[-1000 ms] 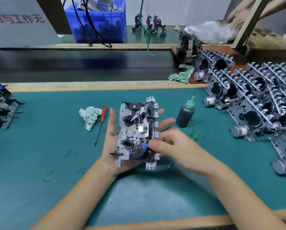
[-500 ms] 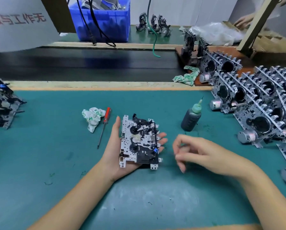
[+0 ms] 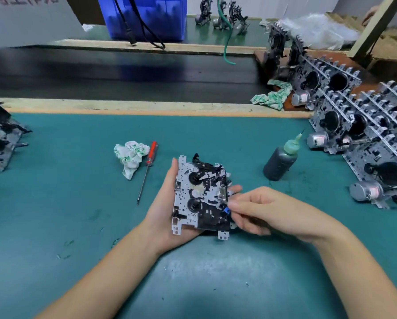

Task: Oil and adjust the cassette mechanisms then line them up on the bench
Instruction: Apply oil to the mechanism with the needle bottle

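Cradling a cassette mechanism [image 3: 201,196] flat on its palm: left hand [image 3: 163,212]; right hand [image 3: 261,210] pinches its blue part [image 3: 226,210].

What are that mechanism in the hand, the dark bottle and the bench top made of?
Mechanism: a stamped metal plate, judging by its silvery sheen and punched holes, with black parts that look like plastic. Bottle: probably soft plastic, dark and matte, with a green nozzle. Bench top: a teal mat, maybe rubber; dull and scuffed.
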### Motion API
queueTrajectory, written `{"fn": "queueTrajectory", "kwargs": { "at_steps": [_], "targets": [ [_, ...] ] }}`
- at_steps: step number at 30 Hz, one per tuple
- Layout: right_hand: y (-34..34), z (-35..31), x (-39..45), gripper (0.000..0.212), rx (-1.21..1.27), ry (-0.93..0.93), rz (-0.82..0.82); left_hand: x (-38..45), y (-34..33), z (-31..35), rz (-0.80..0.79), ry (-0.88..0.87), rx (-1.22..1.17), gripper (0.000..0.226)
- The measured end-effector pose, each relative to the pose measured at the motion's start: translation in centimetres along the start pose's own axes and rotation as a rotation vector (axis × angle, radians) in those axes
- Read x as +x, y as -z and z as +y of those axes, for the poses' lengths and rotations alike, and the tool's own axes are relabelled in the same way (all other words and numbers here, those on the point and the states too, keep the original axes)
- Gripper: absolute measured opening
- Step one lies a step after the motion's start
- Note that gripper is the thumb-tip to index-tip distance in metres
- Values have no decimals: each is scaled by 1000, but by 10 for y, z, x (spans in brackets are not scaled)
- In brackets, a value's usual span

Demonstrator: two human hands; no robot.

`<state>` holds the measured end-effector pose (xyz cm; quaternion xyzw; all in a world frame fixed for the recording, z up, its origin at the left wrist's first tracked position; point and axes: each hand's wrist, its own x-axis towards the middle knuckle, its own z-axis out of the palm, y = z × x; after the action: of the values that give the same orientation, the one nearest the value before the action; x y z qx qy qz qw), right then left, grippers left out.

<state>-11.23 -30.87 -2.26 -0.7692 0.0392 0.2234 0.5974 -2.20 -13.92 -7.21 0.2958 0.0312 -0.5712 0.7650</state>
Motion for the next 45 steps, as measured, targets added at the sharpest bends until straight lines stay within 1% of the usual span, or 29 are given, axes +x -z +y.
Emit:
{"fn": "queueTrajectory", "kwargs": {
  "at_steps": [3,8,14,17,21,25,28,39,45],
  "targets": [
    [-1,4,-1,37,58,-15,-36,-1,-2,1,-1,3,15,88],
    [-3,7,1,39,38,-59,24,-1,-3,2,26,15,6,88],
    [-4,8,0,38,8,-76,13,-3,-4,5,48,29,34,86],
    [-7,7,1,44,8,-72,37,-3,-4,6,52,30,49,85],
    [-9,6,2,58,21,-89,36,-3,-4,6,49,34,65,85],
    [-9,4,3,60,58,-124,-2,-3,-5,6,74,26,81,84],
    [-8,2,4,64,26,-137,-2,-3,-5,4,94,14,61,82],
    [-4,2,6,64,-37,-177,-29,-2,-9,3,157,-30,73,75],
    [-4,3,3,62,-65,-147,13,-1,-7,0,157,-66,113,73]
  ]
}}
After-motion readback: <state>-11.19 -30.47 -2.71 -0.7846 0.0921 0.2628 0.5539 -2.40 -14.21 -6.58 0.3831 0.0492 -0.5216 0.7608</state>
